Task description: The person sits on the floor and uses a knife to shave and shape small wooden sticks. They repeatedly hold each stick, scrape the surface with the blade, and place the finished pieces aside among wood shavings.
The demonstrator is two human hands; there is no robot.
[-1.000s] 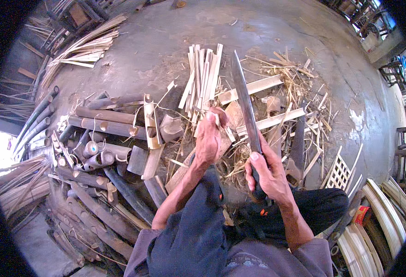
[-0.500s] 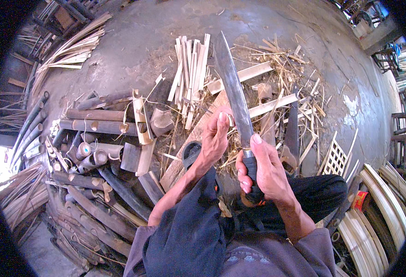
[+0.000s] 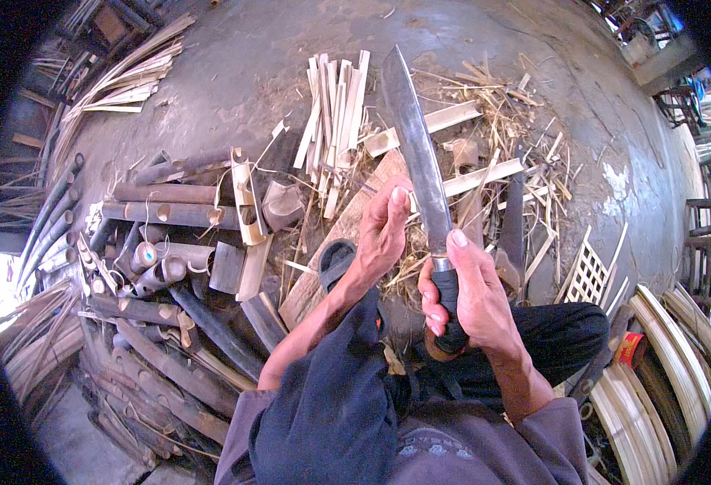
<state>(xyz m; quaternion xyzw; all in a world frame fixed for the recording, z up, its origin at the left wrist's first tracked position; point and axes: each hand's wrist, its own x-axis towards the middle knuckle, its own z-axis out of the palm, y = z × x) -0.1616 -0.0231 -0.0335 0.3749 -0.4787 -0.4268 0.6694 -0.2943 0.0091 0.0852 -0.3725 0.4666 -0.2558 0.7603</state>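
A large knife [image 3: 422,141] with a long, broad steel blade points away from me, tip up. My right hand [image 3: 475,297] is closed round its black wrapped handle [image 3: 446,293], thumb laid up near the metal collar. My left hand [image 3: 384,229] is beside the blade's left edge, thumb raised and fingers stretched toward the steel. Part of those fingers is hidden, and I cannot tell whether they touch the blade. Below the hands are my dark-trousered legs and a grey slipper [image 3: 338,263].
A wooden plank [image 3: 311,295] lies under my left forearm. Beyond it are pale bamboo strips [image 3: 335,121], split pieces [image 3: 451,117] and shavings [image 3: 493,101]. A saw [image 3: 514,214] lies at the right. Bamboo tubes [image 3: 170,213] are piled on the left, with slat bundles [image 3: 624,416] at lower right.
The knife has turned slightly, showing its blade face more broadly, and its handle has shifted a little right. My left hand has moved slightly right along with it.
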